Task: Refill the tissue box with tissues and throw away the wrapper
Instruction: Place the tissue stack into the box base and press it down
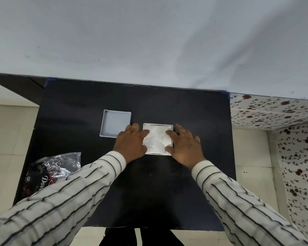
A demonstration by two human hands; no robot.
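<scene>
A white square tissue box stands open on the black table, filled with white tissues. My left hand lies on the box's left side with its fingers on the tissues. My right hand rests on the right side, thumb and forefinger pressing the tissues. The box's white lid lies upside down just left of the box. The crumpled dark plastic wrapper sits at the table's front left, partly under my left sleeve.
The black table ends at a white wall behind. A flower-patterned surface stands to the right, pale floor tiles to the left.
</scene>
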